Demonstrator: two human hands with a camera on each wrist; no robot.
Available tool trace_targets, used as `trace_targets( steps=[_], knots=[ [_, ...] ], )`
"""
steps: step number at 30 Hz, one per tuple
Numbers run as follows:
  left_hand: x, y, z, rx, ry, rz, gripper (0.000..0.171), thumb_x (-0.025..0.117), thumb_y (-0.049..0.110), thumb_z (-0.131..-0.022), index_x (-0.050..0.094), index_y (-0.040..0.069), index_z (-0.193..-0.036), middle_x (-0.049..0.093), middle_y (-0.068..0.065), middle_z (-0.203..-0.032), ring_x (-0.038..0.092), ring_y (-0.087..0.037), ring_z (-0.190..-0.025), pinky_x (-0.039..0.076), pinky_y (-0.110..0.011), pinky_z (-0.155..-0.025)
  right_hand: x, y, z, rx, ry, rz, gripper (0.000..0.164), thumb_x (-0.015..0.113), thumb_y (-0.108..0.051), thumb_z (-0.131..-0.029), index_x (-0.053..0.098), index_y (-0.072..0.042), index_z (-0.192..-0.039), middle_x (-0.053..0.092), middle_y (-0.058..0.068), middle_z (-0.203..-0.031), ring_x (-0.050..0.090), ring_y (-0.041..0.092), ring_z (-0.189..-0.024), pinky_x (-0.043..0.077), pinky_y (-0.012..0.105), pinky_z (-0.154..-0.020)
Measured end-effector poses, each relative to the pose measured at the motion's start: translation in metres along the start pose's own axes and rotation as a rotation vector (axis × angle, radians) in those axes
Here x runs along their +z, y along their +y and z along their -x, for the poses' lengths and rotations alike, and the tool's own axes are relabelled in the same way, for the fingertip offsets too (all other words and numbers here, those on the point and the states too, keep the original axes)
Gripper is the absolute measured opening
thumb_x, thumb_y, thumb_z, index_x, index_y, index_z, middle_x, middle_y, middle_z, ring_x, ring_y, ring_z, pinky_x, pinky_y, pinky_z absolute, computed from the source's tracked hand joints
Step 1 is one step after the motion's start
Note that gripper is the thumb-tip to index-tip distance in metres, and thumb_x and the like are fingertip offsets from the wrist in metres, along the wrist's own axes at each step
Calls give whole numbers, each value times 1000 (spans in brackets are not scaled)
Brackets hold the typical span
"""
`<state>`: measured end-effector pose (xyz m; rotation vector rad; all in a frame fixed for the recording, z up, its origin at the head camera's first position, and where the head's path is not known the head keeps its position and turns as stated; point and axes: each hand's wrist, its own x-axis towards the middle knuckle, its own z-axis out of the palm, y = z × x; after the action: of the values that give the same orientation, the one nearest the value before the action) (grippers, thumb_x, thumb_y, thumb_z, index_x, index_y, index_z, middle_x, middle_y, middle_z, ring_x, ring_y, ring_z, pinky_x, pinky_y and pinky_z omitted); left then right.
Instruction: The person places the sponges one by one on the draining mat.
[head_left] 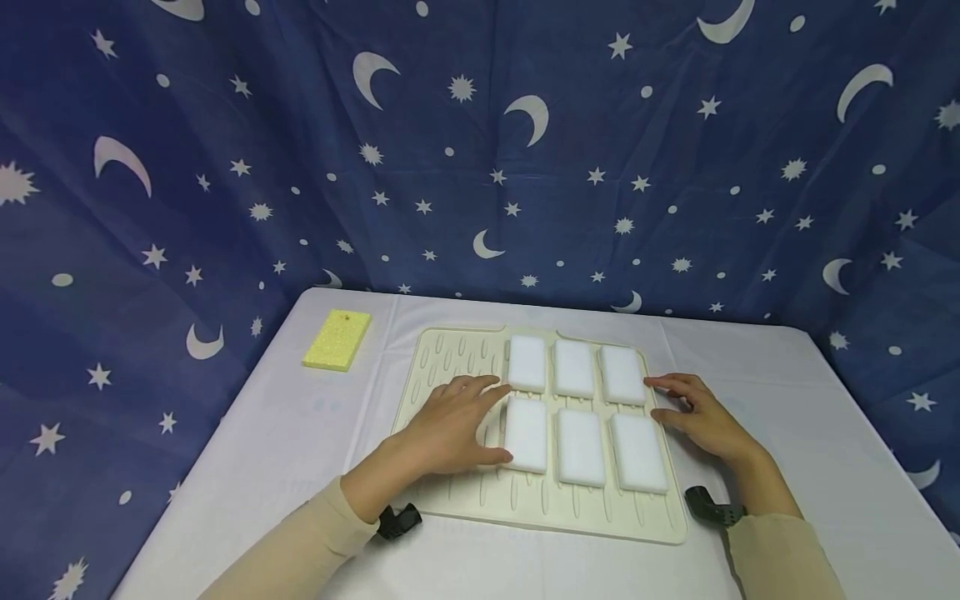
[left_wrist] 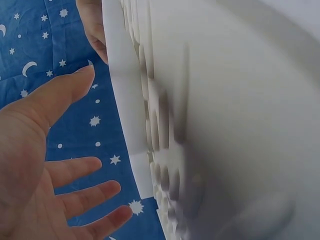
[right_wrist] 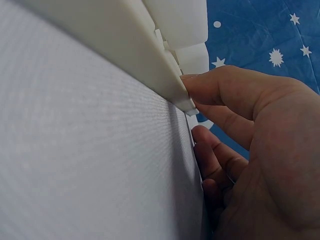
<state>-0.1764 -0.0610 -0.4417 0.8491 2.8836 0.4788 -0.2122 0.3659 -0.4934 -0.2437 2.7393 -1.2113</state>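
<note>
Several white sponge blocks (head_left: 573, 367) lie in two rows on a cream ridged mat (head_left: 420, 392). My left hand (head_left: 453, 425) hovers over the mat's left half, fingers spread; its thumb tip is right at the near-left white block (head_left: 527, 435), and its index fingertip points at the gap between the two left blocks. At the mat's right edge is my right hand (head_left: 701, 421), fingers loosely bent. Its index fingertip reaches the far-right block (head_left: 622, 375). In the right wrist view the right thumb (right_wrist: 205, 85) lies against the mat's edge.
A yellow sponge (head_left: 337, 340) lies apart near the table's far left corner. White cloth (head_left: 270, 467) covers the table. Behind and left hangs a blue curtain (head_left: 570, 167) with moons and stars. Dark wrist straps (head_left: 712, 507) sit by both sleeves.
</note>
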Motion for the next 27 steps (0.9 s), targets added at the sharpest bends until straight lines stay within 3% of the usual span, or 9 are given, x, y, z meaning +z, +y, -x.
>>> trace_targets(
  steps=[19,27],
  knots=[
    [-10,-20,2,-23,29,0,92,77,63,-84,40,25,-160,41,1,-164,39,-26,-148,33,-58,-117,0,0,0,-6,-2,14,57,73,-26,-96,56,-13,-149,36,23,-153,37,47,-141,21,77,-114],
    [-17,-31,4,-40,36,6,91,76,62,-85,41,25,-160,41,-2,-164,39,-31,-149,33,-59,-118,0,2,-1,4,-3,-5,57,73,-26,-96,57,-13,-148,35,24,-153,36,48,-142,19,78,-114]
  ],
)
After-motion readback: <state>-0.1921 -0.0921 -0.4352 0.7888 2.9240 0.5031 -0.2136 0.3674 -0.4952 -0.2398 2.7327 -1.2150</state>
